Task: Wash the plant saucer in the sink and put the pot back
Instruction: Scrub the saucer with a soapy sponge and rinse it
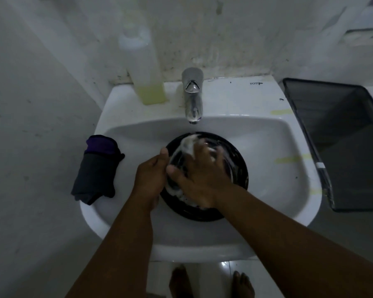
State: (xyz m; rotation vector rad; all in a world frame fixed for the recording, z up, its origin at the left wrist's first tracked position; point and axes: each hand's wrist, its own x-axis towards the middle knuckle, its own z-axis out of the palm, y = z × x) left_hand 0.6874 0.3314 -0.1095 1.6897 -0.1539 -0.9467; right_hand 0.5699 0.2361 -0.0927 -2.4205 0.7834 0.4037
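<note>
A black plant saucer point(238, 168) lies in the basin of a white wall-hung sink point(267, 151), just below the spout of a chrome tap point(192, 97). Its inside is streaked with white suds. The left hand point(149, 177) grips the saucer's left rim, thumb raised over the edge and fingers curled under it, where they are hidden. The right hand point(200, 171) lies flat inside the saucer, fingers spread and covered in foam, pressing on the soapy surface; whether it holds a sponge or cloth under the palm cannot be told. Both forearms reach in from the lower edge of the view, and two bare feet point(211, 282) show on the tiled floor beneath the sink.

On the sink's back ledge, left of the tap, stands a tall translucent bottle point(146, 67) with a little yellow-green liquid at the bottom. A folded dark cloth point(97, 168) with a purple part at its far end rests on the sink's left rim. Just beside the sink on the right sits a dark, rectangular translucent bin point(342, 136). The pot is out of view.
</note>
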